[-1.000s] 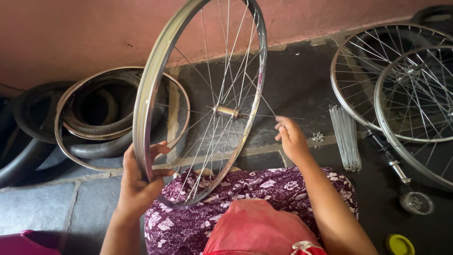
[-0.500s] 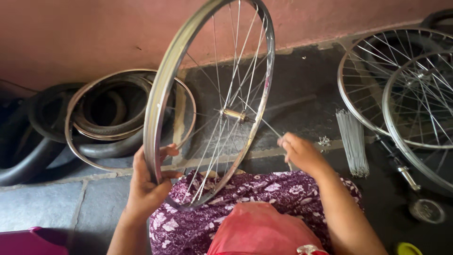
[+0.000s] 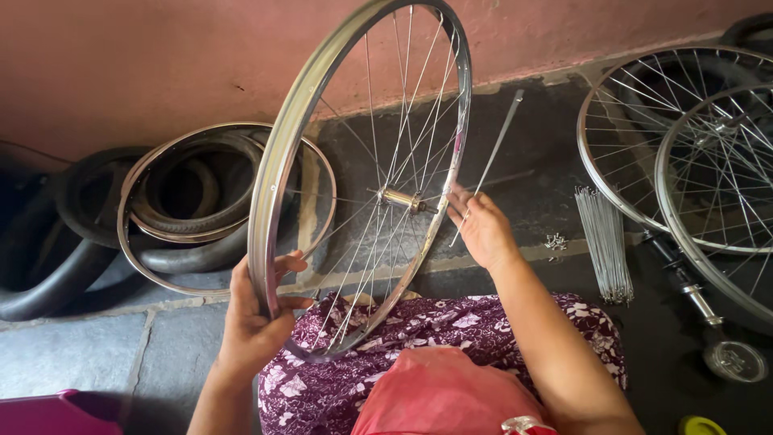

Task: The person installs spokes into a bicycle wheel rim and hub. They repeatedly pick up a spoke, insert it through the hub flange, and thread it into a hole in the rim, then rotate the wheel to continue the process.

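A silver spoked bicycle wheel [image 3: 299, 137] stands upright on my lap, its hub [image 3: 400, 198] near the middle of the view. My left hand [image 3: 256, 318] grips the rim at its lower left. My right hand [image 3: 481, 227] is at the wheel's right side, just right of the hub, holding a loose metal spoke [image 3: 498, 147] that points up and to the right. My lap is covered by purple flowered cloth [image 3: 483, 326].
Black tyres and a bare rim [image 3: 177, 205] lie at the left by the pink wall. Two spoked wheels [image 3: 692, 153] lie on the floor at right. A bundle of loose spokes [image 3: 605, 246] and small nipples [image 3: 555, 241] sit nearby. A pump [image 3: 704, 310] lies at lower right.
My right hand has risen from the floor towards the hub and now holds a spoke angled up. The wheel has shifted slightly to the right.
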